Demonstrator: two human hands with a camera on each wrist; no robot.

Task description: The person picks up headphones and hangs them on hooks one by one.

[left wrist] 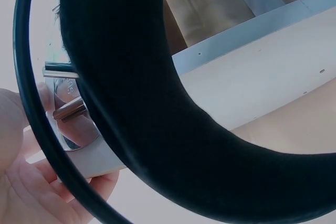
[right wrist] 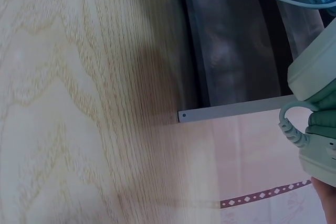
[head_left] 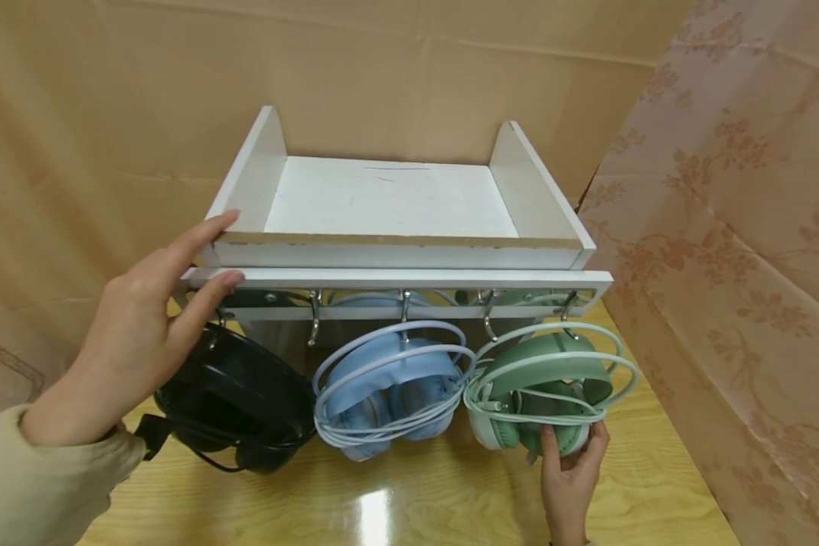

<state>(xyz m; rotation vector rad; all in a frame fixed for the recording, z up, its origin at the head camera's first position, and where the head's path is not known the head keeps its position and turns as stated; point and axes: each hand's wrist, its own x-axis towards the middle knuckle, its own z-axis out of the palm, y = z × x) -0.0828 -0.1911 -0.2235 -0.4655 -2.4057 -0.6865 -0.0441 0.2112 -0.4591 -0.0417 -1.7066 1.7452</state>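
Note:
A white shelf (head_left: 399,256) carries a rail of metal hooks (head_left: 409,279) along its front. My left hand (head_left: 126,326) grips the shelf's left end, thumb against the rail. Black headphones (head_left: 239,387) hang just below that hand; their dark band (left wrist: 121,77) fills much of the left wrist view. At the right end hang green headphones (head_left: 549,350), their cable coiled around them. My right hand (head_left: 572,485) holds their lower ear cup between thumb and fingers; the right wrist view catches the pale green cups (right wrist: 315,72) at its edge.
Blue headphones (head_left: 392,364) with a coiled cable hang in the middle, between bare hooks (head_left: 315,318). Below is a wood-grain table (head_left: 450,508). A tan cloth (head_left: 382,76) stands behind, a floral pink cloth (head_left: 737,265) to the right.

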